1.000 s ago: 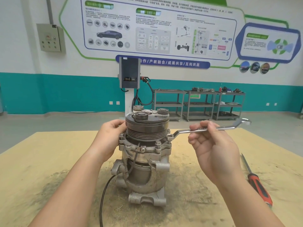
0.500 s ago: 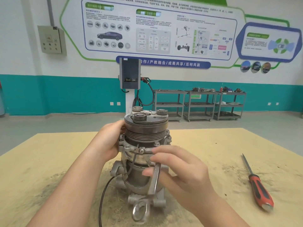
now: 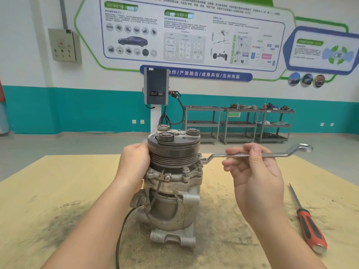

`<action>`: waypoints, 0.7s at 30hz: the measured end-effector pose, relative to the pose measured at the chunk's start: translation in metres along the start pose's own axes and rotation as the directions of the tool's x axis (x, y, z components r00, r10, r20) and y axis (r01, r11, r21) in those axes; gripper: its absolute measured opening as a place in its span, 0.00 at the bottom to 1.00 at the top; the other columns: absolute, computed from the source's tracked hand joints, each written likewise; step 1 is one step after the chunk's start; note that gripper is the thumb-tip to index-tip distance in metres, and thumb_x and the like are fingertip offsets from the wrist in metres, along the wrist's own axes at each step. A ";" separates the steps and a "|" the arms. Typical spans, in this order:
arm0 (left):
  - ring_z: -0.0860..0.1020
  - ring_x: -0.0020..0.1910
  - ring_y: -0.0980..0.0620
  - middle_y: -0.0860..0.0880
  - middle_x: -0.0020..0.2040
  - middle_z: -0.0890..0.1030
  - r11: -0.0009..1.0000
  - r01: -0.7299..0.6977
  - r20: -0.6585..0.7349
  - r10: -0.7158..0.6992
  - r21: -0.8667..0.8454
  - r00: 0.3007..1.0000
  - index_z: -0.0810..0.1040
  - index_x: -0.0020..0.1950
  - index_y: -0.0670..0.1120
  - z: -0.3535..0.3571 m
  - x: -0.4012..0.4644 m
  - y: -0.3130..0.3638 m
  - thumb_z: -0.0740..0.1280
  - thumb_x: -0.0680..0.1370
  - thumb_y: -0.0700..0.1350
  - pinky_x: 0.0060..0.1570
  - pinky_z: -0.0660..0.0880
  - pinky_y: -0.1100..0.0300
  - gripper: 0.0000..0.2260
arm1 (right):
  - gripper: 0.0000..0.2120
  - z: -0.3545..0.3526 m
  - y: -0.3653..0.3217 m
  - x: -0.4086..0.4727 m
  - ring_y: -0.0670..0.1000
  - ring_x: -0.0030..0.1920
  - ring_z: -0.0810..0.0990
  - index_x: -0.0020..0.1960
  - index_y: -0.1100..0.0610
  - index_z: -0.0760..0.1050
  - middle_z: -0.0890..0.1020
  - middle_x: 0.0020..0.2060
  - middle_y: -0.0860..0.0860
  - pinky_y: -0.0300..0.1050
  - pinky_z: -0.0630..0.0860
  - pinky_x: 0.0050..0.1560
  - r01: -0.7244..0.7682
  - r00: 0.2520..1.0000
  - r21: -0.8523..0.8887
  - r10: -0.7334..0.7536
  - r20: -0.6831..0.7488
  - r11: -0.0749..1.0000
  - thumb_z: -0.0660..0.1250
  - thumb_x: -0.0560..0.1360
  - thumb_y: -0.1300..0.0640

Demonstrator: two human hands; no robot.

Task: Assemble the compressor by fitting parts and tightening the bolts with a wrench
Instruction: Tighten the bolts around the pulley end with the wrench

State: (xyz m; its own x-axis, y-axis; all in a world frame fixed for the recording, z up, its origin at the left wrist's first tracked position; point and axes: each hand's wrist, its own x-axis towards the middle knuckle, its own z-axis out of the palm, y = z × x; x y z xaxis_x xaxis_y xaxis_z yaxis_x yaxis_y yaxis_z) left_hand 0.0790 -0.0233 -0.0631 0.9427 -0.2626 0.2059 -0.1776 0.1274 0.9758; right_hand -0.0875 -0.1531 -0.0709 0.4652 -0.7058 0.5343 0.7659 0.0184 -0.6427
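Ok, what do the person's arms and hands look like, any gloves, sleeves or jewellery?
Both are bare. The left hand and right hand wear no gloves, and no rings, watch or wristband show. Both forearms are uncovered as far as the frame's bottom edge; no sleeve shows.

glossy metal wrench [image 3: 252, 154], rough wooden table [image 3: 58, 191]
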 end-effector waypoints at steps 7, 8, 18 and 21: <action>0.78 0.28 0.54 0.51 0.26 0.81 0.998 -0.038 0.078 0.041 -0.040 0.996 0.80 0.23 0.47 -0.002 0.003 0.001 0.60 0.82 0.42 0.29 0.70 0.61 0.26 | 0.10 -0.004 -0.001 0.005 0.51 0.31 0.80 0.48 0.61 0.72 0.82 0.35 0.56 0.42 0.79 0.34 -0.191 0.980 0.084 0.186 0.071 0.978 0.54 0.83 0.60; 0.78 0.27 0.55 0.51 0.27 0.81 0.998 -0.039 0.085 0.043 -0.048 0.995 0.80 0.24 0.47 -0.003 0.003 0.001 0.60 0.82 0.42 0.27 0.71 0.62 0.26 | 0.10 -0.005 -0.001 0.006 0.52 0.31 0.80 0.48 0.61 0.72 0.82 0.35 0.56 0.42 0.78 0.34 -0.207 0.977 0.086 0.202 0.068 0.974 0.53 0.83 0.60; 0.81 0.29 0.53 0.47 0.32 0.83 0.984 0.047 0.061 -0.037 -0.172 0.997 0.79 0.39 0.44 -0.003 0.002 0.002 0.60 0.79 0.41 0.25 0.73 0.62 0.12 | 0.11 0.007 0.028 -0.036 0.46 0.48 0.82 0.47 0.59 0.80 0.84 0.46 0.51 0.39 0.79 0.50 0.766 0.619 -0.356 -0.467 0.631 0.534 0.70 0.74 0.51; 0.80 0.38 0.48 0.45 0.40 0.83 0.998 -0.029 -0.057 0.026 -0.052 0.998 0.77 0.44 0.44 -0.002 0.000 0.002 0.61 0.79 0.42 0.33 0.76 0.55 0.07 | 0.11 0.012 0.031 -0.040 0.46 0.49 0.82 0.45 0.61 0.80 0.83 0.46 0.52 0.39 0.79 0.51 0.787 0.595 -0.396 -0.416 0.688 0.473 0.73 0.71 0.53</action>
State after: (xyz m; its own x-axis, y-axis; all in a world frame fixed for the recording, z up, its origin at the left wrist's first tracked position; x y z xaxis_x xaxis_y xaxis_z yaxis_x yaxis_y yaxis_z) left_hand 0.0790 -0.0211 -0.0616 0.9524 -0.2040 0.2266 -0.1899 0.1842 0.9644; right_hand -0.0770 -0.1161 -0.1057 0.2638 0.0596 0.9627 0.5528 -0.8272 -0.1003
